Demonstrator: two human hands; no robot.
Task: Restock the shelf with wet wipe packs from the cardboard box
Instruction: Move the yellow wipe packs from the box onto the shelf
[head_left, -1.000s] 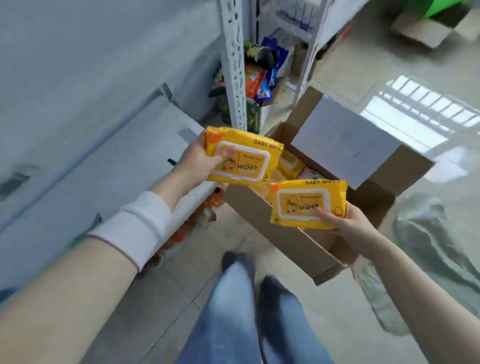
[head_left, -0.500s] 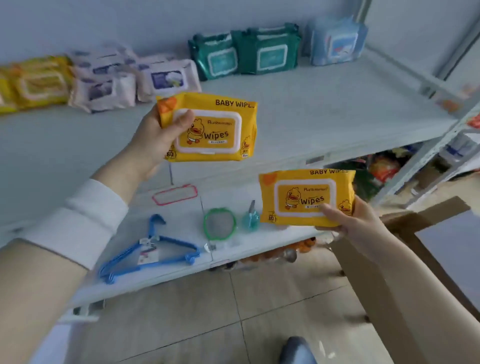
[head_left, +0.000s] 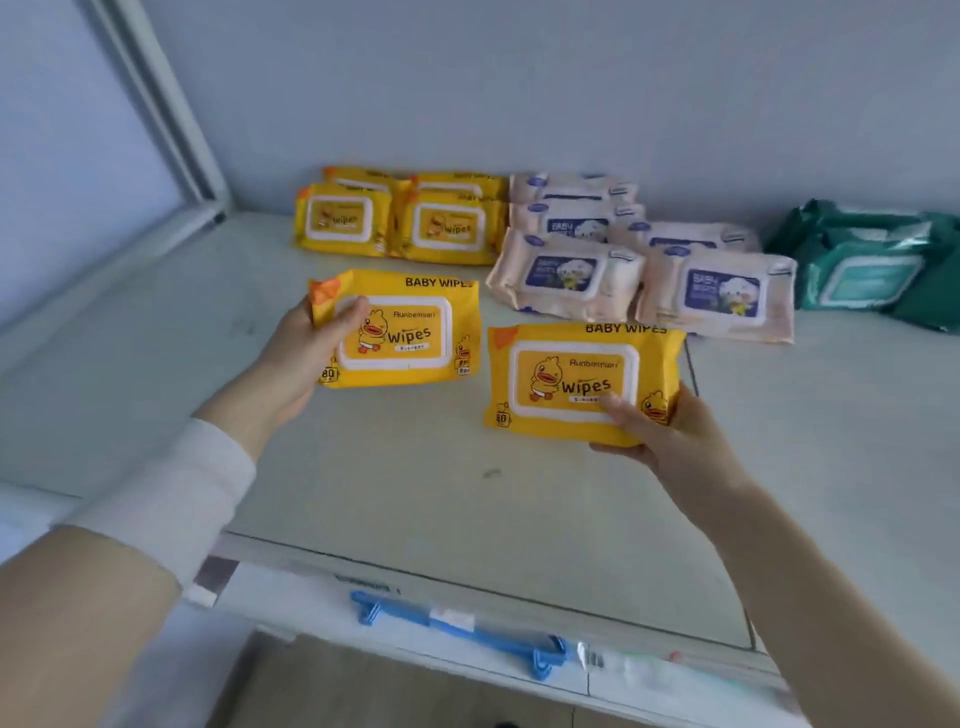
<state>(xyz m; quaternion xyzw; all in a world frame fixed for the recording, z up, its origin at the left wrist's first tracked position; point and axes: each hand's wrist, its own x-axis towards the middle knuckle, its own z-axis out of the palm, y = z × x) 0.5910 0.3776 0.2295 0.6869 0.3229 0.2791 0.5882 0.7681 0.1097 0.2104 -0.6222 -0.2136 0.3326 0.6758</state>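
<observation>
- I have two wet wipe packs in the air above the shelf (head_left: 415, 493), both in front of the yellow stack (head_left: 400, 218) that lies at the back. The left pack (head_left: 400, 330) is closer to that stack. The right pack (head_left: 582, 382) is further forward and off to its right.
- My left hand (head_left: 296, 358) is clamped on the left pack's left end, thumb over the lid. My right hand (head_left: 670, 441) grips the right pack's lower right corner, thumb on top.
- To place them well, I would lay the left pack flat just in front of the yellow stack, label up and lettering turned the same way, with edges squared to that row. The right pack would then go down beside it.
- These look like soft pouches, so I would support each from below and let go only once it lies flat.
- Each pack is glossy bright yellow and slightly puffy. It has a white-framed lid showing a duck and "Wipes", "BABY WIPES" along the top edge and an orange corner.
- To the right of the yellow stack are pale packs (head_left: 639, 265), and further right are green packs (head_left: 867, 265).
- Well forward of the stack, on a lower shelf, lies a blue hanger (head_left: 462, 631).
</observation>
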